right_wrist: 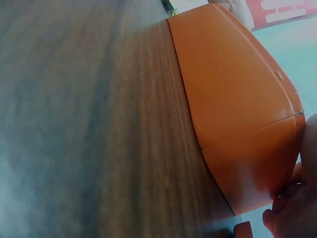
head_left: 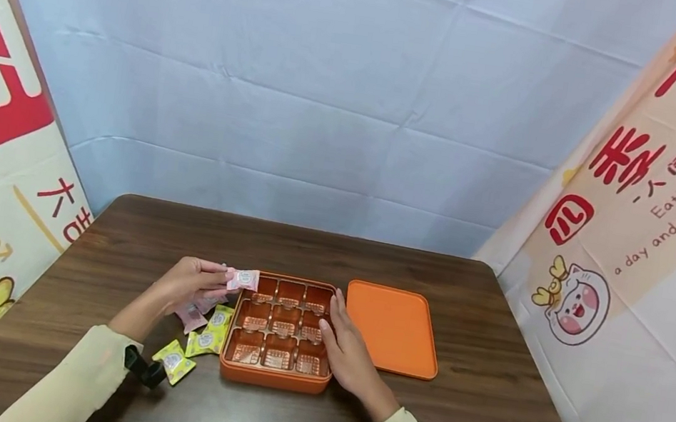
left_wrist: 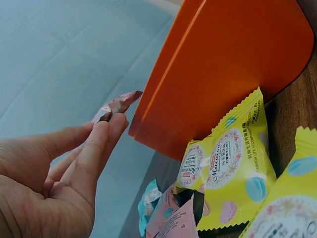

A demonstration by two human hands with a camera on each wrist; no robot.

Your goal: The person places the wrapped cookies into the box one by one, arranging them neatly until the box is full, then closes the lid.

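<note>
My left hand pinches a small pink wrapped candy packet between thumb and fingertips, over the far left corner of an orange box. Inside the box is a shiny copper-coloured insert with nine square compartments. Along the right rim rests my right hand, its fingers extended and the thumb at the rim. Left of the box lie several yellow packets printed "Macaron". Beyond them, pink packets and a blue packet show in the left wrist view.
A flat orange lid lies on the dark wooden table, right of the box. One yellow packet sits nearest the left sleeve. A pale blue cloth hangs behind the table, with printed banners at the sides.
</note>
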